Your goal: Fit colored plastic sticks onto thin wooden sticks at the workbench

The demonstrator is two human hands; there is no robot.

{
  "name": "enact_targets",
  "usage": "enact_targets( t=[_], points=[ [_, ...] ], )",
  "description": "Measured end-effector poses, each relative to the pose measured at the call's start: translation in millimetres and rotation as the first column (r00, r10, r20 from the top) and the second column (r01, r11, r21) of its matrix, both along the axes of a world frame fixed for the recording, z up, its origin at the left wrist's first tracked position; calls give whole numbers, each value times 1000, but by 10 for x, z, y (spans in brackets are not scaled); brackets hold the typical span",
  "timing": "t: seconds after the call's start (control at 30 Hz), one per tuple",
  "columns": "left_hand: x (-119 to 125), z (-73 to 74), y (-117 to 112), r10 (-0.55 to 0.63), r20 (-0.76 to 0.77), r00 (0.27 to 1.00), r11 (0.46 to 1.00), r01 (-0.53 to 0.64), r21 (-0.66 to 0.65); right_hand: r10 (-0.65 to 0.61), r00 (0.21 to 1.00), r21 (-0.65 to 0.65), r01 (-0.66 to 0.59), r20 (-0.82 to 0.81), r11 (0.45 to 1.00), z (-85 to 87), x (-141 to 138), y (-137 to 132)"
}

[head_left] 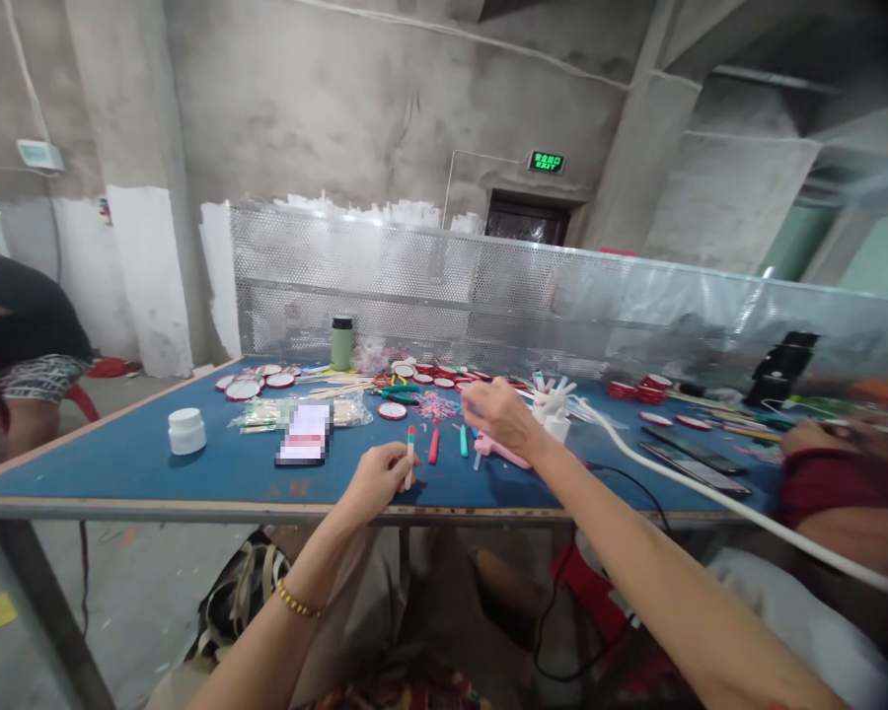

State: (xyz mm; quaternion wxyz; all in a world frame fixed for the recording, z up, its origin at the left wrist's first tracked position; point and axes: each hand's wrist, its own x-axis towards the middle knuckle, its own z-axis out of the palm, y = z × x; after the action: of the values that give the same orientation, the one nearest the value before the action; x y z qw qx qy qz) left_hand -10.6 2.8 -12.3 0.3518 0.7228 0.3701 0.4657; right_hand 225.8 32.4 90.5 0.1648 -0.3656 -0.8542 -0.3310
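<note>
Far left, well apart from the left hand: a seated person (30,320) in a dark top. On the blue bench (111,463), a white jar (186,433), lidded, upright, left of both hands. Beyond it, red-rimmed discs (244,390). Nearer the left hand, a phone (303,434), its screen lit; a clear packet of sticks (355,410) lies just behind. Green bottle (341,347) with dark cap stands farther back, past the left hand.

Left hand (376,480), beaded bracelet (300,600) at its wrist, pinches a pale stick (409,459), upright, red and green at the top, over the bench's near edge. Between the hands, a red tool (433,445) and a teal tool (464,442); behind these, a loose heap of coloured bits (438,404).

Right hand (501,414) beside the heap, fingers bent; cannot tell whether it grips anything. Pink tool (509,455) just below it. Right of that hand, a white cup (556,425) of strips, a white cable (636,451), two dark phones (703,469), then a co-worker's dark red sleeve (821,478).
</note>
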Motion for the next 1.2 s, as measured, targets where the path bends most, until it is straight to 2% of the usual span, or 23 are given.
enact_targets(
  t=[0.03, 0.07, 0.13, 0.2, 0.27, 0.37, 0.4, 0.47, 0.53, 0.57, 0.6, 0.63, 0.7, 0.73, 0.8, 0.9, 1.0, 1.13, 1.2],
  points=[
    [-1, -3, 1, 3, -4, 1000, 1000, -3, 1, -6, 978, 40, 15, -206, 999, 64, 40, -47],
    [-3, -6, 3, 1, -6, 1000, 1000, -1, 3, 16, 918, 62, 9, -397, 998, 112, 75, -96],
    [-6, -12, 9, -1, -7, 1000, 1000, 1, 8, 74, 728, 78, -29, -681, 997, 152, 119, -193],
    [-8, -18, 16, -4, -1, 1000, 1000, 4, 9, 94, 506, 59, -84, -858, 995, 114, 126, -280],
    [-8, -21, 19, -6, 5, 1000, 1000, 6, 6, 73, 286, 13, -207, -955, 978, 18, 110, -344],
    [-5, -22, 17, -9, 10, 1000, 1000, 9, -6, 35, 30, 22, -355, -999, 935, -182, 76, -375],
    [-4, -22, 16, -7, 11, 1000, 1000, 7, -11, 29, -20, 34, -372, -999, 927, -252, 66, -368],
    [-3, -22, 15, -2, 10, 1000, 1000, 2, -23, 4, -64, 29, -399, -998, 916, -391, 43, -339],
    [-1, -20, 13, -1, 5, 1000, 1000, 1, -24, -32, -31, -18, -394, -999, 919, -520, 8, -311],
    [1, -17, 11, -2, 2, 1000, 1000, 2, -20, -39, 39, -51, -382, -998, 923, -578, -15, -303],
    [3, -12, 8, -3, -2, 1000, 1000, 3, -15, -29, 156, -84, -355, -987, 931, -632, -42, -301],
    [5, -6, 5, -2, -4, 1000, 1000, 2, -12, -8, 316, -111, -309, -949, 945, -678, -72, -306],
    [10, 7, -1, -3, 1, 1000, 1000, 3, -7, 22, 640, -111, -167, -768, 980, -745, -137, -333],
    [11, 11, -3, -5, 4, 1000, 1000, 5, -3, 2, 764, -101, -88, -645, 991, -763, -169, -351],
    [9, 11, -1, -9, 5, 1000, 1000, 9, 9, -91, 905, -87, 60, -416, 994, -776, -228, -387],
    [-1, -10, 14, -5, -6, 1000, 1000, 5, 30, -208, 960, -88, 195, -189, 977, -766, -294, -424],
    [-11, -36, 30, -7, -18, 1000, 999, 8, 44, -242, 968, -87, 236, -67, 968, -756, -320, -449],
    [-6, -39, 37, -6, -8, 1000, 999, 7, 42, -242, 970, -74, 239, -38, 968, -618, -235, -417],
    [0, -31, 34, -7, -1, 1000, 999, 7, 31, -342, 933, -69, 336, -109, 939, -448, -139, -314]
  ],
)
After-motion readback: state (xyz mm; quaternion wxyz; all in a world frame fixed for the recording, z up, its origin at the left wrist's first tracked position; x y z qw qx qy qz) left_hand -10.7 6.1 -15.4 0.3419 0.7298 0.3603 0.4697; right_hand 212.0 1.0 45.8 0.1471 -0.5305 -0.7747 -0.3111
